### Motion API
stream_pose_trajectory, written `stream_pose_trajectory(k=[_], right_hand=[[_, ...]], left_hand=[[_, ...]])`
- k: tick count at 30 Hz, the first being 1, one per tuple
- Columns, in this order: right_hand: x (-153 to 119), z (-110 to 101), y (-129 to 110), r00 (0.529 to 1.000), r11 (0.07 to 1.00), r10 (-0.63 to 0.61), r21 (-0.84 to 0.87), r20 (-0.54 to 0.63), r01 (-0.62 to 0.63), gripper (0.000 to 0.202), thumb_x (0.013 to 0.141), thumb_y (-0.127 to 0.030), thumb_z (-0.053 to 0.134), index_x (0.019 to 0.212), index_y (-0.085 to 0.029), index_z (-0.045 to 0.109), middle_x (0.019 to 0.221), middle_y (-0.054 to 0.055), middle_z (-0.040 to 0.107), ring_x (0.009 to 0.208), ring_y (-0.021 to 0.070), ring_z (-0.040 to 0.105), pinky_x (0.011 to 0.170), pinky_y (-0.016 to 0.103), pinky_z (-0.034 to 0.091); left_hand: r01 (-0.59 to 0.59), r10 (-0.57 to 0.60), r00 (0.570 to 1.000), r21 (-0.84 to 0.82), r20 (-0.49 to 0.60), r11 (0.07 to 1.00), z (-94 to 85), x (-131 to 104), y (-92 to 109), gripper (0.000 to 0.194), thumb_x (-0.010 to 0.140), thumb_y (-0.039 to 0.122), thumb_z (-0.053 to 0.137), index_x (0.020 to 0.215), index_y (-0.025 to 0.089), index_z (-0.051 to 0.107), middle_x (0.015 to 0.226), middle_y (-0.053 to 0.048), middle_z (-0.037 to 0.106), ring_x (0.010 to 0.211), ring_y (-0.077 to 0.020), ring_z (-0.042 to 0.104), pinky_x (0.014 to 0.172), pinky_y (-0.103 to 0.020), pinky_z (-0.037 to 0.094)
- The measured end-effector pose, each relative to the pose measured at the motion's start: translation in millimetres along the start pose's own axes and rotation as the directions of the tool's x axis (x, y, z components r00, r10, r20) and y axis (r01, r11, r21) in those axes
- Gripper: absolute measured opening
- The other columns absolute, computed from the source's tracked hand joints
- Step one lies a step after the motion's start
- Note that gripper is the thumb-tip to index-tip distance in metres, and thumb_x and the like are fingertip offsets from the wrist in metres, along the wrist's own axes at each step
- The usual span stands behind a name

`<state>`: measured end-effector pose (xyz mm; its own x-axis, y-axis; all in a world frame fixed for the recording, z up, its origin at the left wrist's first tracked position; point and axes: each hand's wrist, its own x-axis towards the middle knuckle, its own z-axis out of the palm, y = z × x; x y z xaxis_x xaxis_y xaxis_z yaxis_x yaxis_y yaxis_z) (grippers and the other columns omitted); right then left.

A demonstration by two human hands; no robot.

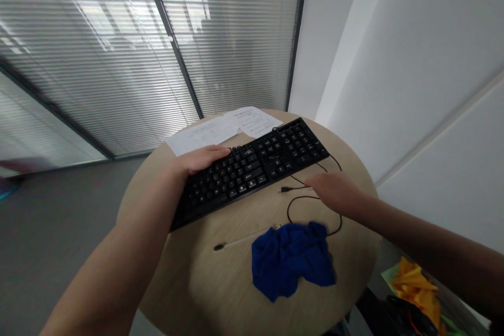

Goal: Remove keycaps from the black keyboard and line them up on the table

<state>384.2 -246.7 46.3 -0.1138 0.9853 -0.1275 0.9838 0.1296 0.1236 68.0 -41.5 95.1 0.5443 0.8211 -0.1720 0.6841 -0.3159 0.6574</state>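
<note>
A black keyboard (252,170) lies at a slant across the round wooden table. My left hand (205,158) grips its upper left part, with the thumb over the keys. Right of the keyboard's lower edge, my right hand (328,189) is closed around the black cable, and the USB plug (285,189) sticks out to its left. A loop of cable runs down beside a crumpled blue cloth (291,260). Left of the cloth rests a thin clear stick with a dark brush tip (219,247).
Printed papers (220,128) lie at the table's (232,294) far edge, behind the keyboard. Glass panels with blinds stand beyond, and a white wall rises on the right. Yellow crumpled material (415,286) and dark items are low at the right.
</note>
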Motion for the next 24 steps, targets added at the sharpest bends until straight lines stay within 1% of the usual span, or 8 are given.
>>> stream_pose_trajectory(k=[3, 6, 8, 10, 13, 17, 21, 24], right_hand=[[-18, 5, 5, 0.993, 0.993, -0.114, -0.024, 0.036, 0.115, 0.034, 0.090, -0.008, 0.049, 0.106, -0.024, 0.074, 0.099, 0.010, 0.077, 0.090, 0.0319, 0.075, 0.068, 0.037, 0.052], [-26, 19, 17, 0.957, 0.960, -0.280, 0.015, 0.070, 0.280, 0.038, 0.085, -0.003, 0.051, 0.104, -0.025, 0.076, 0.096, 0.008, 0.078, 0.087, 0.0283, 0.076, 0.068, 0.034, 0.052], [-27, 28, 30, 0.942, 0.941, -0.331, 0.086, 0.059, 0.326, 0.038, 0.086, -0.004, 0.051, 0.104, -0.026, 0.077, 0.098, 0.008, 0.079, 0.089, 0.0261, 0.076, 0.071, 0.033, 0.053], [-27, 32, 44, 0.949, 0.941, -0.311, 0.159, 0.057, 0.299, 0.035, 0.088, -0.008, 0.052, 0.103, -0.026, 0.078, 0.102, 0.007, 0.080, 0.092, 0.0254, 0.075, 0.075, 0.033, 0.054], [-30, 32, 61, 0.962, 0.957, -0.243, 0.193, 0.126, 0.216, 0.031, 0.087, -0.011, 0.053, 0.097, -0.024, 0.079, 0.101, 0.008, 0.080, 0.096, 0.0271, 0.075, 0.080, 0.036, 0.054], [-35, 31, 70, 0.957, 0.960, -0.215, 0.222, 0.194, 0.171, 0.029, 0.085, -0.010, 0.052, 0.092, -0.022, 0.078, 0.098, 0.010, 0.079, 0.096, 0.0287, 0.074, 0.082, 0.038, 0.054], [-35, 37, 71, 0.968, 0.950, -0.202, 0.271, 0.151, 0.156, 0.027, 0.086, -0.012, 0.052, 0.092, -0.022, 0.077, 0.097, 0.009, 0.077, 0.094, 0.0268, 0.072, 0.082, 0.036, 0.052], [-33, 42, 74, 0.974, 0.935, -0.199, 0.319, 0.106, 0.156, 0.027, 0.086, -0.011, 0.051, 0.091, -0.021, 0.075, 0.099, 0.008, 0.074, 0.093, 0.0247, 0.071, 0.082, 0.035, 0.051]], left_hand=[[-0.057, 0.055, 0.990, 0.010, 0.130, 0.998, 8.4, 10, -9, 0.052, 0.083, 0.069, 0.051, 0.103, 0.029, 0.079, 0.112, -0.002, 0.079, 0.109, -0.0275, 0.069, 0.101, -0.034, 0.050], [-0.116, 0.103, 0.982, 0.074, 0.160, 0.990, 19.7, 22, -16, 0.049, 0.087, 0.065, 0.049, 0.100, 0.027, 0.078, 0.114, -0.003, 0.078, 0.108, -0.0264, 0.068, 0.103, -0.034, 0.046], [-0.153, 0.129, 0.975, 0.125, 0.183, 0.980, 27.5, 29, -19, 0.049, 0.089, 0.063, 0.047, 0.096, 0.025, 0.077, 0.112, -0.004, 0.078, 0.106, -0.0256, 0.069, 0.101, -0.034, 0.046], [-0.185, 0.144, 0.963, 0.171, 0.230, 0.968, 35.1, 35, -20, 0.049, 0.091, 0.061, 0.044, 0.092, 0.024, 0.076, 0.106, -0.004, 0.079, 0.101, -0.0248, 0.069, 0.097, -0.034, 0.048], [-0.225, 0.160, 0.946, 0.218, 0.282, 0.950, 45.8, 41, -21, 0.049, 0.092, 0.059, 0.042, 0.087, 0.023, 0.074, 0.099, -0.005, 0.079, 0.096, -0.0249, 0.069, 0.094, -0.034, 0.048], [-0.251, 0.173, 0.935, 0.232, 0.311, 0.940, 57.6, 47, -21, 0.049, 0.094, 0.056, 0.041, 0.085, 0.022, 0.074, 0.099, -0.005, 0.079, 0.097, -0.0253, 0.069, 0.094, -0.034, 0.048], [-0.259, 0.171, 0.931, 0.254, 0.322, 0.932, 63.2, 50, -20, 0.047, 0.095, 0.052, 0.040, 0.085, 0.021, 0.075, 0.094, -0.004, 0.079, 0.093, -0.0235, 0.069, 0.090, -0.032, 0.049], [-0.252, 0.159, 0.939, 0.297, 0.304, 0.921, 65.2, 51, -18, 0.047, 0.096, 0.049, 0.041, 0.083, 0.020, 0.075, 0.088, -0.005, 0.079, 0.088, -0.0238, 0.069, 0.085, -0.033, 0.050]])
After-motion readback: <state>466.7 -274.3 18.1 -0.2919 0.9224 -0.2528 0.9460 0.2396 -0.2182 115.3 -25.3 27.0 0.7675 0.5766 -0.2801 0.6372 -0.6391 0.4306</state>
